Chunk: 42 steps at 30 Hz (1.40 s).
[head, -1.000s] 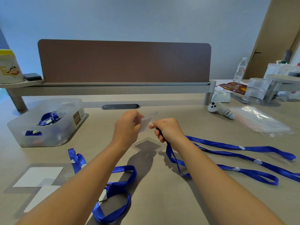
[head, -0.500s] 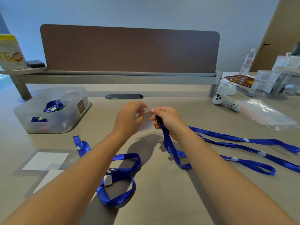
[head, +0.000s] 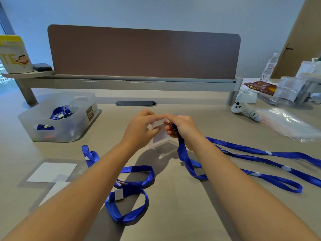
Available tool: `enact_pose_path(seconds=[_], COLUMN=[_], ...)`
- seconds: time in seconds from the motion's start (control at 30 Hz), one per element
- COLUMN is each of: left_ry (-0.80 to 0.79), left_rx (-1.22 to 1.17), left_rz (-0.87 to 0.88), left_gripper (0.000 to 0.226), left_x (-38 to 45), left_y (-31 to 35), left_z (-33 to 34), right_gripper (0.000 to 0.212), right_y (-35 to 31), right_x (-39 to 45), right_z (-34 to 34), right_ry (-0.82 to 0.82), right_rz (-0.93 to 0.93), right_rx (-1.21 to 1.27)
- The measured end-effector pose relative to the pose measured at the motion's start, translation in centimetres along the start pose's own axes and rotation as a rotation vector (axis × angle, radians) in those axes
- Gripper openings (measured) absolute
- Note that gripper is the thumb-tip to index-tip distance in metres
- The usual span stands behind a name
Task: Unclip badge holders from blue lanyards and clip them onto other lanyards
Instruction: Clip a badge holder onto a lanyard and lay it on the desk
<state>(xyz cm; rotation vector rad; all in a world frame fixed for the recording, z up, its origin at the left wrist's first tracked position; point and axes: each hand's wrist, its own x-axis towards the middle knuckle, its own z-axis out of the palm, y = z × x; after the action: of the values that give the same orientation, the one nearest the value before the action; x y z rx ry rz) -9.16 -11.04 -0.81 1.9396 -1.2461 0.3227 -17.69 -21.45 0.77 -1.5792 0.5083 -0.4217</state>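
My left hand (head: 140,129) pinches the top of a clear badge holder (head: 159,136) held above the middle of the desk. My right hand (head: 182,127) grips the dark clip end of a blue lanyard (head: 189,164) right at the holder's top edge; its strap trails down and off to the right. Whether the clip is closed on the holder is hidden by my fingers. A second blue lanyard (head: 132,186) lies coiled on the desk under my left forearm.
A translucent plastic bin (head: 57,117) with more lanyards stands at the left. Two white cards (head: 52,171) lie at the near left. A white controller (head: 246,110) and a stack of clear sleeves (head: 288,124) lie at the right. A brown divider panel (head: 144,53) closes the back.
Both hands have come lower and closer together, and the badge holder now hangs more upright between them. The lanyards on the desk have not moved.
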Motion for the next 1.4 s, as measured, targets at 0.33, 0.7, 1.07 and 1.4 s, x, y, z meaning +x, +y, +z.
enact_pose_path(seconds=[0.33,0.7,1.07,1.4], left_ry=[-0.055,-0.03,-0.014,0.019], left_rx=[-0.27,-0.202,-0.249,-0.228], left_rz=[-0.268,-0.274,-0.261,-0.269], left_gripper=[0.019,0.017,0.015,0.02], left_x=[0.8,1.0,1.3,0.4], left_y=[0.5,0.1,-0.5,-2.2], left_z=[-0.1,-0.4,-1.5,-2.4], right_gripper=[0.029,0.027,0.025,0.017], right_y=[0.6,0.9,0.9,0.0], right_x=[-0.2,0.1,0.7,1.7], right_z=[0.6,1.3,2.2,2.5], right_ry=[-0.072,-0.062,-0.057,-0.128], right_rz=[-0.158,-0.26,-0.301,-0.126], right_rx=[-0.242,-0.323,-0.284,-0.221])
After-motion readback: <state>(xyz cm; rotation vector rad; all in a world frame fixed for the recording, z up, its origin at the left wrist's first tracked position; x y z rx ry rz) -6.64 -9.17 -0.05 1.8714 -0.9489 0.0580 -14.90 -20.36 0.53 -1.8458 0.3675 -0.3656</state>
